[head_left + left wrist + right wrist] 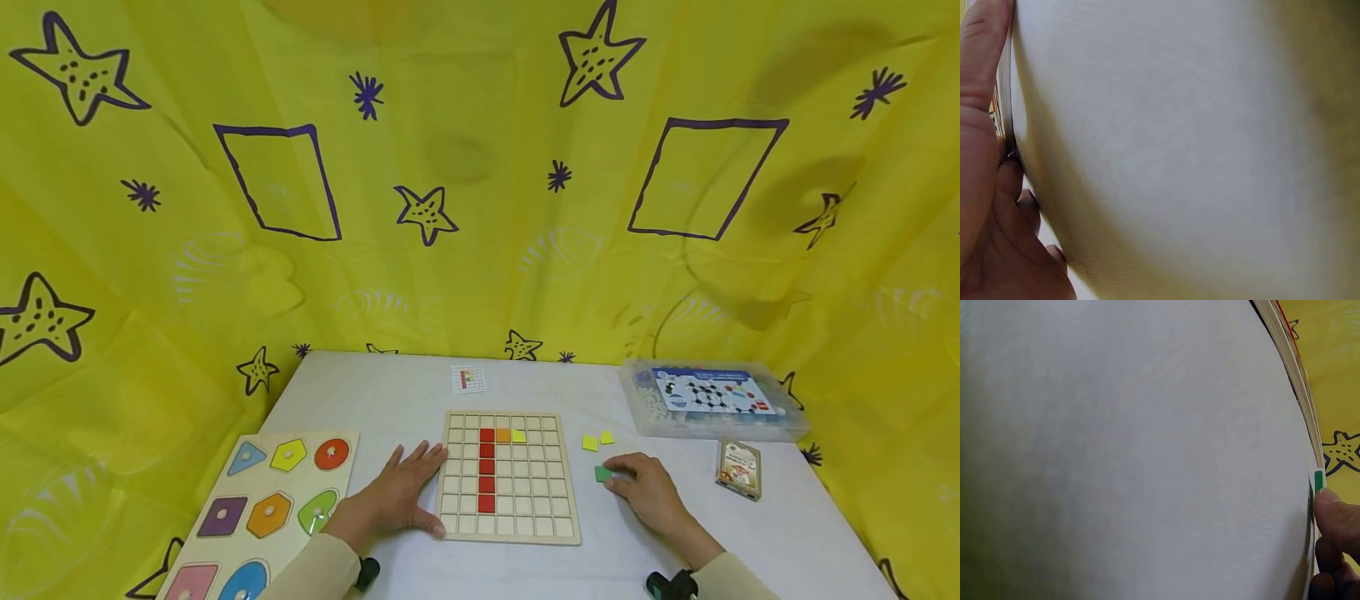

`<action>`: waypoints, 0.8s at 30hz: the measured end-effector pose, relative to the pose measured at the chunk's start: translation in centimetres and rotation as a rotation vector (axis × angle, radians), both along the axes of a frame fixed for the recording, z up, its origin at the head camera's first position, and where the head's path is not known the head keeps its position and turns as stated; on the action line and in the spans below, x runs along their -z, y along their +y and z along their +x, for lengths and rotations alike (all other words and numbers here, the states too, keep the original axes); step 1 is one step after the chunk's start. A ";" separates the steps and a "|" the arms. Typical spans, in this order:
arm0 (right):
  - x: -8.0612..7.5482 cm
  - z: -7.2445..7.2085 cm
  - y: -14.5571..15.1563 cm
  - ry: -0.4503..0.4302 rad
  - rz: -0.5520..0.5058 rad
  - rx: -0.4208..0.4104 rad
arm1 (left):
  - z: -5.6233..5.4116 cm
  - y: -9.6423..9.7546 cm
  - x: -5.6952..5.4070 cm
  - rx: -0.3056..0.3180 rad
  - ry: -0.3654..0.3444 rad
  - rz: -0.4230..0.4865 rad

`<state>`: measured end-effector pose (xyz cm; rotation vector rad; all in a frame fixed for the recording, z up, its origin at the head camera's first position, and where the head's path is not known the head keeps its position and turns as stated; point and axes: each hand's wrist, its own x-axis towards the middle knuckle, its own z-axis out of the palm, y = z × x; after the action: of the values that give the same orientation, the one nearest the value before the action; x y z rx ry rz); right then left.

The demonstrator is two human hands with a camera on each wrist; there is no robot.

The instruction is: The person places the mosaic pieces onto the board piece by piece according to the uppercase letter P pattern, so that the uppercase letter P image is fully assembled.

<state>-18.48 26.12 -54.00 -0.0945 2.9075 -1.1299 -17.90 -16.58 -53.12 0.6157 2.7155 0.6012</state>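
A wooden grid board lies on the white table. Several red squares form a column on it, with an orange square and a yellow tile beside the top one. My left hand rests against the board's left edge, fingers spread. To the board's right, my right hand pinches a green tile between thumb and fingers, low over the tabletop. The green tile also shows at the thumb tip in the right wrist view. Two loose yellow tiles, one a square, lie just beyond it.
A small pattern card lies behind the board. At left is a wooden shape puzzle with knobbed pieces. A clear plastic case and a small card box sit at right. Yellow patterned curtain encloses the table.
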 end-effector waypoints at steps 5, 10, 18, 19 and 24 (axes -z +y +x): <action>0.1 -0.2 -0.1 -0.017 -0.052 0.036 | 0.1 0.0 -0.2 0.000 0.002 0.008; -0.1 -0.3 -0.3 -0.004 -0.119 0.103 | 0.1 0.0 -0.1 -0.006 -0.002 0.007; -0.3 -0.6 -1.3 0.061 -0.225 0.152 | -0.1 0.0 -0.1 -0.005 -0.001 -0.002; -0.4 -0.6 -1.6 0.063 -0.241 0.153 | -0.1 0.0 -0.1 -0.005 -0.001 -0.005; -0.8 -0.9 -3.5 0.083 -0.306 0.162 | -0.1 0.0 0.0 -0.003 -0.001 -0.006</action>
<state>-19.34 22.65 -53.23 0.0934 2.8289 -1.6286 -18.01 -16.59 -53.11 0.6103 2.7169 0.5942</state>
